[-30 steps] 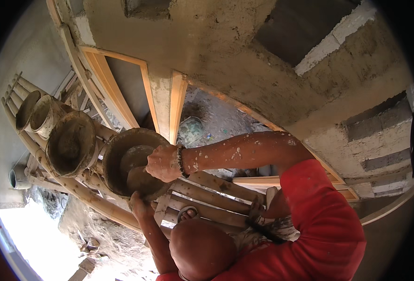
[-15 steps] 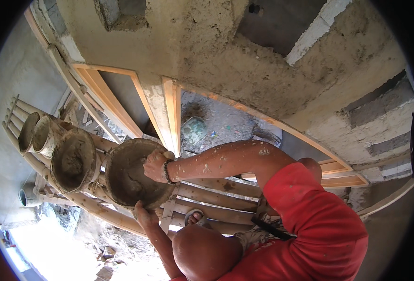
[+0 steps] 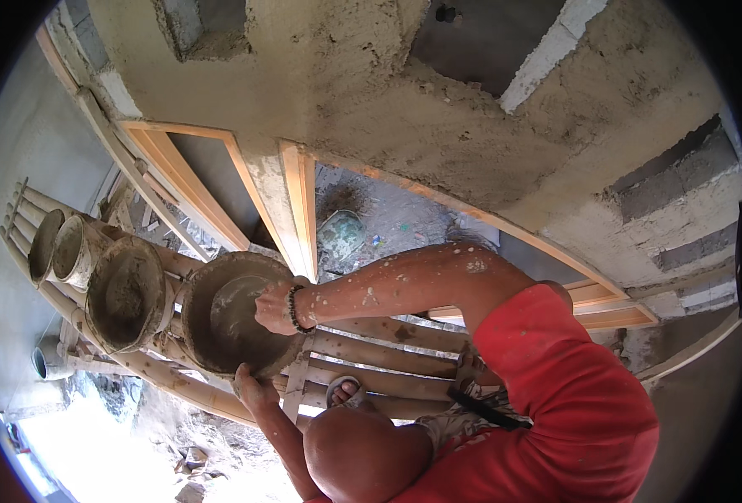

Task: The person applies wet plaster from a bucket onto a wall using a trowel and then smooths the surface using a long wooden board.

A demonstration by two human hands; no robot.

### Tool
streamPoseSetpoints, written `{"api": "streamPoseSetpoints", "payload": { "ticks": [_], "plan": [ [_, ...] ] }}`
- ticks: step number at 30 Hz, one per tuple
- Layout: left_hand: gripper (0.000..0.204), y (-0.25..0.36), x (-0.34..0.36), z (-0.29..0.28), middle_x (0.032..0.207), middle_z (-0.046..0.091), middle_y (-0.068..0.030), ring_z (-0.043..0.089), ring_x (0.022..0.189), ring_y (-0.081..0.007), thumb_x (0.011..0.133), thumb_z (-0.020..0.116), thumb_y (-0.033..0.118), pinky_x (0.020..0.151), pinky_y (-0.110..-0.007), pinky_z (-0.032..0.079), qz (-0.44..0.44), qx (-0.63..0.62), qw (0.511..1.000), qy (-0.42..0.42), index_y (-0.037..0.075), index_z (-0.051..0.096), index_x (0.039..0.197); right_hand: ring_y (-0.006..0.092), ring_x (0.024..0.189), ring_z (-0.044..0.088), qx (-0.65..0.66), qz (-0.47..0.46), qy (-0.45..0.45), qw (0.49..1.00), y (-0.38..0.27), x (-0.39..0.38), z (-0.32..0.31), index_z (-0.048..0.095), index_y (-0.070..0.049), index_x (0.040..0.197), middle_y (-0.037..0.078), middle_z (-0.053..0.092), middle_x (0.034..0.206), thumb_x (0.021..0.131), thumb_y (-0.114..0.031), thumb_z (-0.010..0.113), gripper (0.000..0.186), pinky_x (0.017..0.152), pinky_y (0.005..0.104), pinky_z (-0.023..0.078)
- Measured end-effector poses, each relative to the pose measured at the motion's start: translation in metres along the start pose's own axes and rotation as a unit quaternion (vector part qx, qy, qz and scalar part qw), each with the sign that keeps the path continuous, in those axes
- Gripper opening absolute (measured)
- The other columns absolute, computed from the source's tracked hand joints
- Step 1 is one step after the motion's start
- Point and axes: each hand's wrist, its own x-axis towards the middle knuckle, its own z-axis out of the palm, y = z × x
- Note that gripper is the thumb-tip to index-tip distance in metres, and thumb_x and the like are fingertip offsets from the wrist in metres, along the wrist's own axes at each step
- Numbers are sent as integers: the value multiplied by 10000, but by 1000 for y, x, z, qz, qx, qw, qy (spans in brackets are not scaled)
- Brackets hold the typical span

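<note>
A wide, mortar-crusted basin (image 3: 258, 362) is tilted on the bamboo platform. My left hand (image 3: 255, 389) grips its near rim, fingers closed on the edge. Inside the basin, my right hand (image 3: 275, 307), with a dark beaded bracelet, is closed in a fist. A pale rounded end, like a tool handle, pokes out above that fist; the rest of what it holds is hidden. Smooth wet grey mortar (image 3: 235, 303) smears the basin's inside. Just left stands a mortar-coated bucket (image 3: 125, 293) with residue in it.
Two more buckets (image 3: 71, 251) stand farther left on the bamboo slats (image 3: 388, 353), which have gaps. My sandalled foot (image 3: 343, 391) rests there. Beyond are wooden frames (image 3: 300, 210) in a rough plastered wall (image 3: 346, 101). Rubble (image 3: 193, 459) lies below.
My right fist has shifted slightly within the basin, and a smoother, lighter patch of mortar now shows beside it. My left hand keeps its hold on the rim. The view has moved slightly.
</note>
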Motion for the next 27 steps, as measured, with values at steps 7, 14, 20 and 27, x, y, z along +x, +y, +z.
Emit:
{"api": "streamPoseSetpoints", "payload": {
  "ticks": [7,14,20,27],
  "plan": [
    [359,-4,4,-4,1131,566,-193,572,1026,-303,917,469,189,831,-429,496,16,-3,1000,-10,-87,529,1138,293,677,621,-226,33,214,950,16,30,27,711,-76,670,85,627,639,704,-218,620,172,553,448,429],
    [358,-3,4,0,1131,570,-189,581,1017,-303,925,453,184,834,-427,500,-6,-20,1000,11,-79,528,1156,286,769,644,-7,58,-47,997,-14,8,29,739,-69,797,111,685,783,754,-216,620,194,624,460,484],
    [352,-2,1,3,1098,585,-159,587,998,-280,928,446,202,806,-410,508,-5,-6,1000,7,-62,539,1141,312,921,691,41,13,-105,994,-22,10,-21,738,-53,855,173,714,918,777,-187,593,212,770,432,557],
    [338,-4,-1,2,1105,578,-147,580,991,-257,921,468,201,772,-378,509,24,8,1000,10,-48,550,1134,265,649,691,14,33,162,986,10,6,-33,691,-55,637,122,660,627,745,-177,608,183,521,417,519]
  ]
}}
